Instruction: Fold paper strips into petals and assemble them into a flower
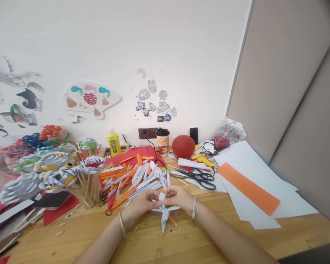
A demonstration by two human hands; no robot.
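Between my hands is a folded paper piece [165,213], mostly white with an orange strip [172,219] showing at its lower right. Several pointed arms stick out from its middle. My left hand [144,201], with a bangle on the wrist, pinches its left upper part. From the other side my right hand [178,196], wearing a sparkly bracelet, pinches the top near a white tip. The fingertips of both hands nearly meet there. Just beyond lies a pile of folded white and orange paper strips [143,176].
Paper flowers [59,178] and a bundle of wooden sticks [88,189] stand at left. Black scissors [200,178], a yellow glue gun [205,160], a red balloon [183,146] and a lidded cup [162,143] lie behind. White sheets [247,176] with an orange strip [247,187] cover the right.
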